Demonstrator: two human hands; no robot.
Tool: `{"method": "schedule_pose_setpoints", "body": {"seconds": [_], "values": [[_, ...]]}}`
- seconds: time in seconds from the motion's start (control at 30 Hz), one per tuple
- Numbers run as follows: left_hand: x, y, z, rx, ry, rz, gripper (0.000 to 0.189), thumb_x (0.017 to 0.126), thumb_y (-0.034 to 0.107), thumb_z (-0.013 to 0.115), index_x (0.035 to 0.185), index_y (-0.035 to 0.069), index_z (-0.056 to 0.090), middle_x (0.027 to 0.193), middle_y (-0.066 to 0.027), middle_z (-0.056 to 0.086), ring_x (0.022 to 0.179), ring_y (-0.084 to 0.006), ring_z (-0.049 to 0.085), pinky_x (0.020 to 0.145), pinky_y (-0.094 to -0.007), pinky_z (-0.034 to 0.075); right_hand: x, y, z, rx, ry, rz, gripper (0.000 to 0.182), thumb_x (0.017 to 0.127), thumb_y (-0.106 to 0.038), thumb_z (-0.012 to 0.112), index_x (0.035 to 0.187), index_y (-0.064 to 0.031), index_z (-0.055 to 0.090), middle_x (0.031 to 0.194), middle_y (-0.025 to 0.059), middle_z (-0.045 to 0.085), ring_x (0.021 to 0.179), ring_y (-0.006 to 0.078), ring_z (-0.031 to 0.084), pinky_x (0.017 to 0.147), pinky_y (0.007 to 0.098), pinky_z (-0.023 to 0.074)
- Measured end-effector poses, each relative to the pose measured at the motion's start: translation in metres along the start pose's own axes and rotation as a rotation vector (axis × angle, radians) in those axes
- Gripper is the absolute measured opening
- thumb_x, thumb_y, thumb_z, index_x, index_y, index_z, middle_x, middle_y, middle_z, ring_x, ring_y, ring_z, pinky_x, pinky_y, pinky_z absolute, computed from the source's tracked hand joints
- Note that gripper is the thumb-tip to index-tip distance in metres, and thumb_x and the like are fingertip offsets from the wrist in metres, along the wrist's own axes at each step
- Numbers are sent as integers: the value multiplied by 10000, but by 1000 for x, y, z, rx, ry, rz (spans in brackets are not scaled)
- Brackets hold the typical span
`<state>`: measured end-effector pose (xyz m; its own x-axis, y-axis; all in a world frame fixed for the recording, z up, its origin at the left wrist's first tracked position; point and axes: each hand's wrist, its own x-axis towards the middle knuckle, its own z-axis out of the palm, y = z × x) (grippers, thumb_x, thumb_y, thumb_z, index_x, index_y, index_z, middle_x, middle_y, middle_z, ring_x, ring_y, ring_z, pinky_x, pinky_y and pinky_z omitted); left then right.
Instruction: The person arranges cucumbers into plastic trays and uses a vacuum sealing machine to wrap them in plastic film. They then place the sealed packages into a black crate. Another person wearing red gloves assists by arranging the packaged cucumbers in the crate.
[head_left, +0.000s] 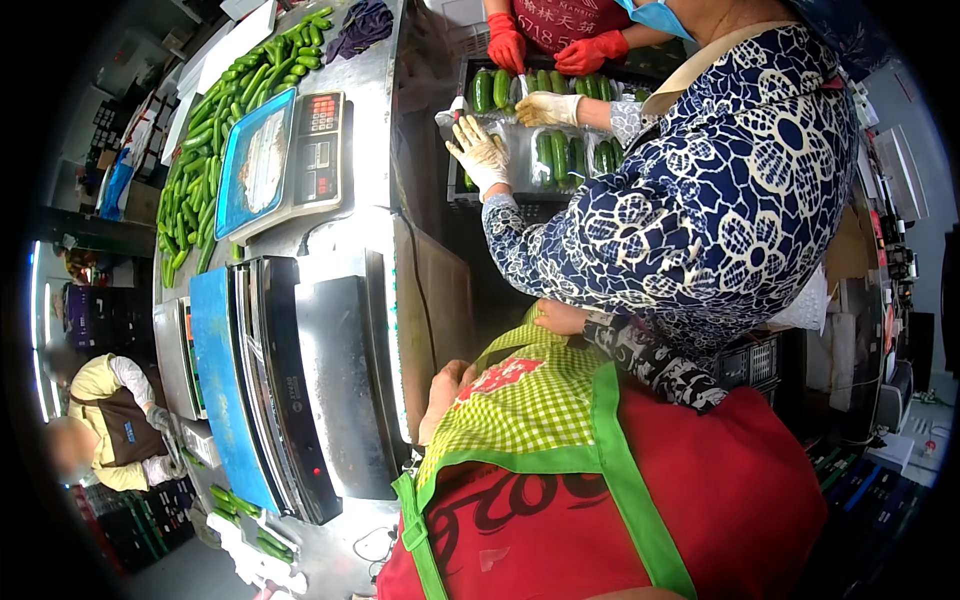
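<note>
My left hand (447, 394) is beside the left edge of my green-checked apron (517, 420), next to the metal table's side; its fingers are partly hidden, and whether it grips anything cannot be seen. My right hand (561, 316), below a black-and-white patterned sleeve, lies against the apron's far edge with its fingertips out of sight. To the left of both hands, a black sealing or packing machine (289, 390) with a blue top stands on the metal table (371, 82). Beyond it are a digital scale (319, 150) with a blue tray and a large heap of cucumbers (195, 187).
A co-worker in a blue floral top stands close at front right, white-gloved hands (484, 154) over a black crate (517, 196) of bagged cucumbers (559, 157). Another person's red-gloved hands (506, 45) are at its far side. A third person (120, 427) works across the table. A black cable hangs down the table's side.
</note>
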<state>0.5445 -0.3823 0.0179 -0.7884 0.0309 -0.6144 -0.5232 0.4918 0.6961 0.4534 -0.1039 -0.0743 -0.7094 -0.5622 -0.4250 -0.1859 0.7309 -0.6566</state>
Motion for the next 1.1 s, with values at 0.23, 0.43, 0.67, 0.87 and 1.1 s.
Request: {"method": "schedule_pose_setpoints", "body": {"seconds": [0.23, 0.43, 0.67, 0.87, 1.1], "values": [[8, -10, 3, -25, 9, 6, 317, 937, 244, 579, 1049, -47, 635, 952, -246, 677, 915, -343, 669, 811, -382, 508, -3, -9, -11, 6, 16, 76, 365, 894, -298, 591, 1033, 40, 597, 950, 252, 646, 907, 367, 645, 810, 441, 495], [4, -4, 1, 45, 26, 39, 303, 932, 234, 590, 1028, -50, 636, 933, -252, 675, 903, -345, 671, 800, -384, 513, -4, -11, -18, 30, -93, 164, 360, 903, -296, 584, 1044, 35, 600, 1002, 264, 638, 965, 392, 632, 849, 455, 491], [-1, 2, -1, 0, 17, -2, 308, 943, 237, 583, 1041, -52, 626, 934, -231, 678, 879, -313, 669, 801, -371, 507, -7, -33, -31, -64, -120, 203, 397, 900, -343, 583, 1043, 25, 617, 1047, 254, 644, 1001, 386, 631, 883, 463, 486], [3, 0, -1, -24, 6, -17, 306, 942, 233, 585, 1033, -57, 624, 928, -232, 678, 879, -314, 670, 796, -368, 505, -3, -35, -37, -104, -166, 244, 390, 898, -342, 585, 1033, 22, 621, 1075, 256, 646, 1049, 408, 616, 897, 480, 493], [7, -9, -1, -56, 5, -10, 310, 941, 238, 585, 1038, -54, 625, 928, -236, 678, 884, -317, 671, 800, -371, 507, -1, -41, -38, -112, -172, 252, 385, 909, -337, 565, 1035, 23, 618, 1086, 258, 646, 1052, 412, 615, 904, 490, 489]]}}
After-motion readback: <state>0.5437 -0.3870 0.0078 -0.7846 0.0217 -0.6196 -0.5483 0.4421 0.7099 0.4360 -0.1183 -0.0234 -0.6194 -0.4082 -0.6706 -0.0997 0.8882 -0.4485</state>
